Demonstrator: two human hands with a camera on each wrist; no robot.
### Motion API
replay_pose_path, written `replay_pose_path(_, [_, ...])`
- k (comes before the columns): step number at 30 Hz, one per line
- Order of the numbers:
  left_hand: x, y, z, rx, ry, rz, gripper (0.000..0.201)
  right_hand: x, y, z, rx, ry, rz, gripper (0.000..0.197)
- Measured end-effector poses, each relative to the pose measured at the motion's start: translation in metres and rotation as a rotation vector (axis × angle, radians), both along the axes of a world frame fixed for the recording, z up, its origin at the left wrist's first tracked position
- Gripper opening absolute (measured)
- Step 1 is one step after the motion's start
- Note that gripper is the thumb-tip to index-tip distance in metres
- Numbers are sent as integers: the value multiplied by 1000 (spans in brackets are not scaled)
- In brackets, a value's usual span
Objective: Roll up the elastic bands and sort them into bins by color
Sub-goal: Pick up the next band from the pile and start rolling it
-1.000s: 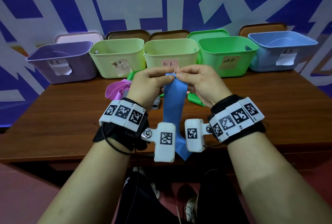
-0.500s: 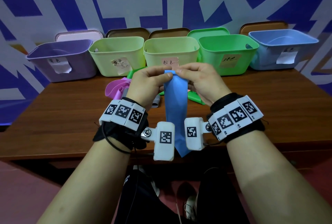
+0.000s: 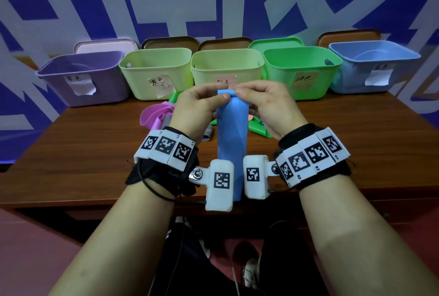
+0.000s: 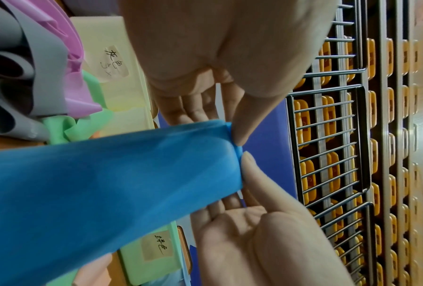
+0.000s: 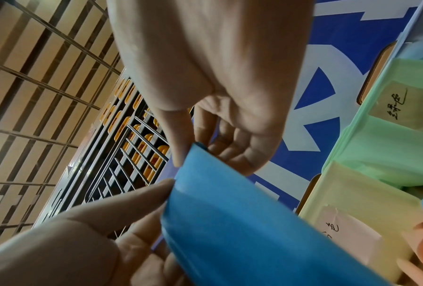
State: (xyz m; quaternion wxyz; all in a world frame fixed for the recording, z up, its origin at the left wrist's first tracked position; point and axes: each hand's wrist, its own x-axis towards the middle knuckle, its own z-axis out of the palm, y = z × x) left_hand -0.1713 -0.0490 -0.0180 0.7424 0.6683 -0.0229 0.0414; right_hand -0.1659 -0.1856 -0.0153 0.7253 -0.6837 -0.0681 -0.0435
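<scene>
From the head camera, my wrist gear hides the blue band's point(image 3: 231, 129) lower end; my left hand point(image 3: 198, 108) and right hand point(image 3: 270, 105) pinch its folded top above the table point(image 3: 83, 153). Both wrist cameras show thumbs meeting at that fold.

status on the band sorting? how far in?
Early. Done: nothing visibly binned; the bin interiors that show look bare. In hand: left hand and right hand pinch the top edge of the blue band, with only the first fold started; the rest hangs flat. Left: finish rolling it, drop it in the blue bin, then the pink band and green band on the table.
</scene>
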Motion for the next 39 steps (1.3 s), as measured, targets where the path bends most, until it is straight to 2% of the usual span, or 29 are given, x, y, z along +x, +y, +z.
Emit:
replay_pose_path(4, [-2,-2,-2,-8,21,-9,6,0,1,0,21,-16,8,18])
replay_pose_path(10, [0,-1,-2,3,-9,6,13,-4,1,-2,56,30,30,11])
replay_pose_path(13, [-1,-1,-2,10,-4,-8,15,-5,0,-2,38,11,20,15])
replay_pose_path(16, [-3,-1,-3,14,33,3,5,-3,-1,-3,36,-2,-2,17])
replay_pose_path(22, [-4,-1,-5,36,11,19,8,-4,0,-8,96,37,28,18])
replay_pose_path(27, [-2,0,-5,17,7,7,15,-4,-1,-8,51,42,32,10])
replay_pose_path(31, [-4,-1,-5,-4,74,5,2,-3,-1,-6,77,23,4,13])
replay_pose_path(35, [-3,0,-7,19,53,22,9,-2,0,-7,84,58,30,25])
replay_pose_path(39, [-1,1,-6,24,31,4,11,-4,0,-7,50,96,47,10])
